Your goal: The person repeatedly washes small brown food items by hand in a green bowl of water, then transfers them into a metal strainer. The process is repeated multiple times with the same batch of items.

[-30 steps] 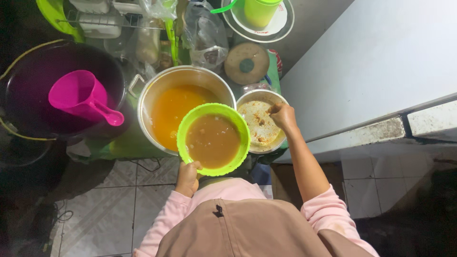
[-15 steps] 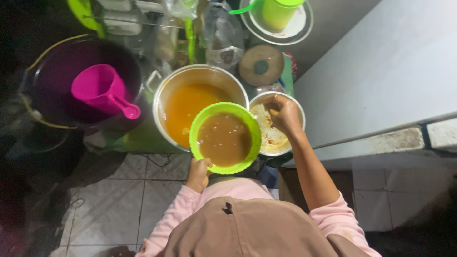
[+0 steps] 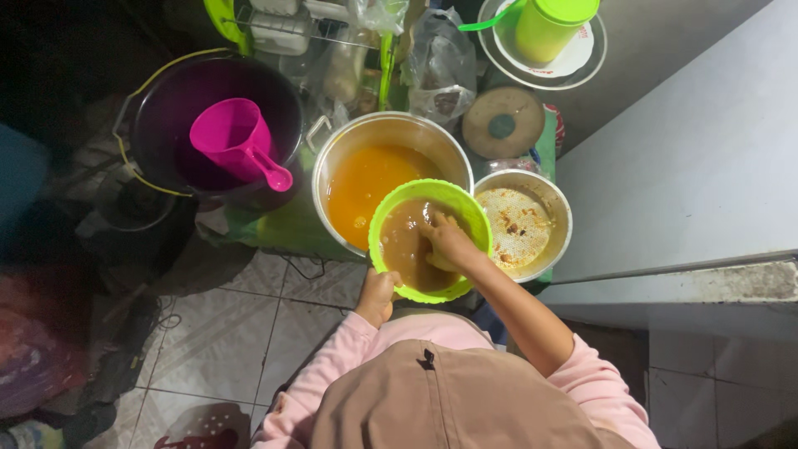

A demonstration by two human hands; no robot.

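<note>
tiled floor (image 3: 208, 333), dark bucket (image 3: 166, 100), steel pot (image 3: 332, 158)

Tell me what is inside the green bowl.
The green bowl holds a brown liquid. The right hand is dipped into it, so whatever lies beneath the fingers and under the murky surface is hidden. The left hand grips the bowl's near rim.

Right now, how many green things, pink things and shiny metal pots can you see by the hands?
Green: 2, the bowl and the cup
Pink: 1, the jug
Metal pots: 2, the big pot and the small pot
Total: 5
The left hand holds the bowl; the right hand is in it.
</note>
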